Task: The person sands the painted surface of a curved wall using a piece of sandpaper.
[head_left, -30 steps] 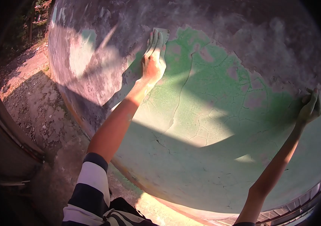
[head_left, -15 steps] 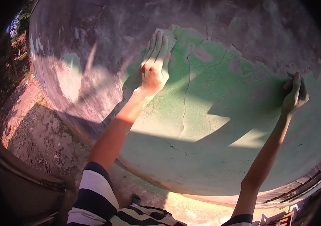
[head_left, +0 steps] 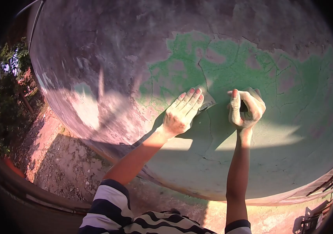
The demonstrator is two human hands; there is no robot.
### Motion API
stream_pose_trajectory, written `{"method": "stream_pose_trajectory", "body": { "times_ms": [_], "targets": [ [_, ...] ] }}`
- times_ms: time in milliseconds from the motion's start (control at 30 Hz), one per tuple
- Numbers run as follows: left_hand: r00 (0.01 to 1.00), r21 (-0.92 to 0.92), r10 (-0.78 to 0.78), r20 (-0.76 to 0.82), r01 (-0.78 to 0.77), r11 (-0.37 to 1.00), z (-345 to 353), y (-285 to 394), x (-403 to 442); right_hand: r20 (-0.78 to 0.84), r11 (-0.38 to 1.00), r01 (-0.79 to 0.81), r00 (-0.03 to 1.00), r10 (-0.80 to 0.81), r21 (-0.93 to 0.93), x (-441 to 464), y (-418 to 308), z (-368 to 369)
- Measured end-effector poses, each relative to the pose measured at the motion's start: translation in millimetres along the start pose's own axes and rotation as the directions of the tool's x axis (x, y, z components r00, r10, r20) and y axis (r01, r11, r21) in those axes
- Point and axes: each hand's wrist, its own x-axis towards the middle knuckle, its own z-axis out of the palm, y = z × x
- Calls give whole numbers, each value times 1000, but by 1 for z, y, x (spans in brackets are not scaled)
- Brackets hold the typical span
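My left hand [head_left: 180,117] lies with its fingers pressed flat over a small greyish sheet, which looks like sandpaper [head_left: 209,100], against the wall. The sheet's corner sticks out past the fingertips. To its right, my right hand [head_left: 248,108] is curled against the same wall [head_left: 279,113], thumb up and fingers bent round. A pale edge shows behind its knuckles, but what it holds is mostly hidden. Pale dust coats both hands. Worn green paint covers this part of the wall, with cracks and bare patches.
Bare grey-purple plaster [head_left: 127,35] spreads above and left of the green area. Stony ground [head_left: 69,163] runs along the wall's foot at left, with trees [head_left: 2,105] beyond. Slatted wood [head_left: 328,179] shows at lower right.
Both hands have moved lower or inward: my left hand went down and right with the sheet, my right hand went left. They are now close together. The view has shifted slightly.
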Motion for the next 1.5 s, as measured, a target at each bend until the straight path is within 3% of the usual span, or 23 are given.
{"method": "stream_pose_trajectory", "body": {
  "times_ms": [67, 200, 300, 367, 400, 467, 500, 567, 700, 733, 800, 833, 900, 967, 1033, 1067, 1133, 1200, 1233, 1267, 1367, 1433, 1500],
  "targets": [
    [997, 77, -6, -78, 12, 997, -4, -20, 5, 0, 1000, 17, 1000, -17, -11, -16, -1, 2],
    [825, 33, -366, -431, 420, 907, -39, -88, 45, -15, 997, 60, 998, -60, -43, -40, -1, 1],
    [857, 32, -342, -385, 382, 923, -16, -48, 31, -19, 997, 57, 998, -58, -60, -46, -5, 3],
    [964, -39, -238, -116, 235, 971, 2, -1, -9, -87, 996, 25, 996, -32, -86, -51, -7, 8],
    [962, -38, -246, -117, 243, 969, 2, -5, -18, -105, 997, -1, 994, -7, -79, -56, -9, 12],
    [1000, 17, -19, -14, 19, 1000, -4, -11, -21, -94, 994, 2, 996, -12, -107, -64, -15, 17],
    [992, 83, -110, -55, 114, 990, -10, -31, -14, -88, 990, 0, 996, -13, -141, -69, -17, 18],
    [858, 101, -349, -377, 413, 905, -43, -83, 22, -75, 985, -1, 997, -12, -174, -75, -18, 22],
    [859, -63, -364, -360, 367, 928, -42, -100, 9, -176, 970, -123, 981, 86, -210, -78, -24, 30],
    [914, -28, -338, -227, 340, 940, -35, -75, -12, -241, 972, -167, 963, 124, -167, -78, -27, 36],
    [992, -71, -122, 27, 124, 990, -3, -35, -78, -328, 971, -224, 927, 184, -89, -83, -33, 48],
    [1000, -27, 22, 20, -22, 999, 9, -25, -102, -350, 969, -240, 914, 205, -58, -87, -36, 54],
    [990, -74, 111, 87, -105, 992, 2, -42, -102, -272, 954, -267, 936, 222, -139, -102, -44, 59],
    [1000, 30, -20, -10, 20, 999, -19, -69, -61, -230, 939, -273, 947, 225, -207, -112, -53, 65],
    [928, 46, -280, -245, 299, 953, -48, -98, 0, -252, 925, -314, 933, 259, -215, -122, -58, 70],
    [934, 29, -271, -233, 285, 958, -48, -104, 7, -264, 917, -345, 920, 289, -200, -126, -62, 73],
    [877, -137, -283, -389, 249, 959, -43, -106, 15, -296, 891, -412, 889, 348, -191, -131, -72, 78],
    [983, -54, -143, -117, 138, 989, -19, -71, -38, -336, 861, -486, 844, 418, -148, -140, -76, 83],
    [996, -9, 24, 91, -23, 1000, -7, -55, -78, -344, 845, -520, 821, 455, -125, -143, -80, 85],
    [974, -59, 200, 104, -195, 979, 10, -42, -112, -350, 824, -547, 808, 474, -147, -150, -83, 86],
    [944, -126, 269, 191, -248, 961, 2, -43, -109, -362, 764, -618, 766, 532, -185, -163, -93, 90],
    [979, 44, 136, 150, -144, 989, -14, -59, -71, -337, 728, -646, 755, 563, -229, -174, -100, 94],
    [974, 107, -183, -135, 198, 974, -34, -75, -15, -340, 712, -660, 744, 575, -240, -175, -107, 98]
  ]
}}
